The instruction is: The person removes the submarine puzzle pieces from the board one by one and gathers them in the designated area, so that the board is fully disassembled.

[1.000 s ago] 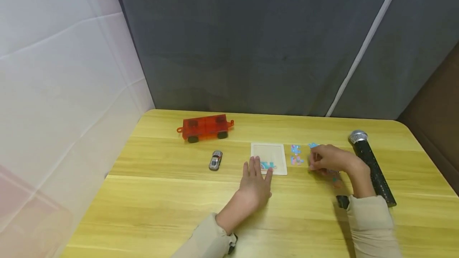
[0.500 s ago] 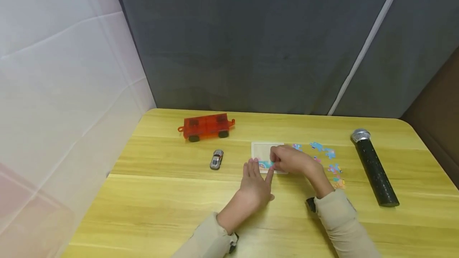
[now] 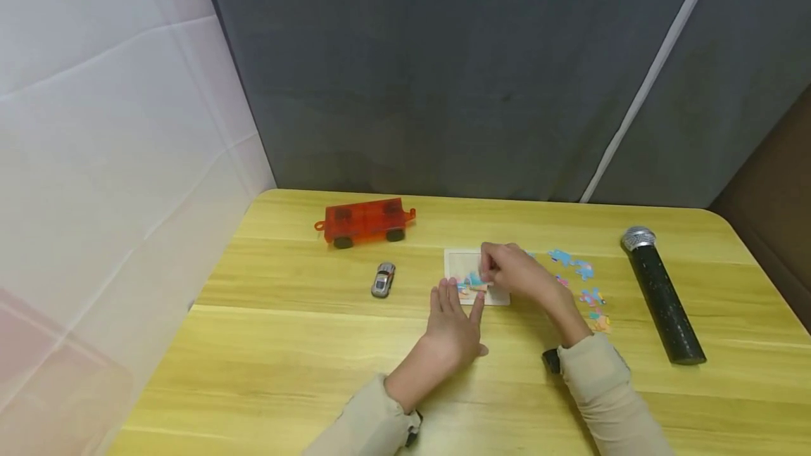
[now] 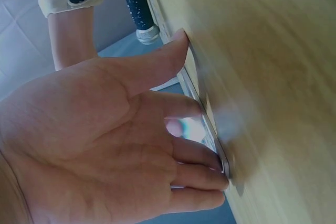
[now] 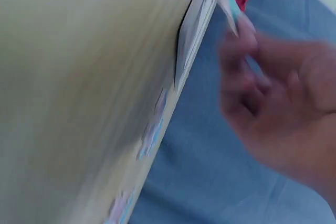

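Note:
A small pale puzzle tray [image 3: 465, 262] lies on the table, with colourful puzzle pieces along its near side. My left hand [image 3: 453, 333] rests its spread fingertips on the tray's near left edge; in the left wrist view its fingers [image 4: 197, 177] are straight. Over the tray, my right hand [image 3: 522, 275] pinches a blue-and-tan puzzle piece [image 3: 474, 281] between thumb and fingertips. That piece [image 5: 232, 8] appears tilted and raised at the fingertips in the right wrist view, where the hand is blurred. The right hand hides the tray's right part.
Several loose puzzle pieces [image 3: 583, 270] lie right of the tray, partly behind the right hand. A black microphone [image 3: 665, 305] with a silver head lies farther right. To the left are a silver toy car [image 3: 383, 280] and a red see-through toy wagon [image 3: 364, 222].
My right hand has come left from the loose pieces to the tray, then lifted slightly with the puzzle piece, which now stands tilted. My left hand has stayed on the tray's edge.

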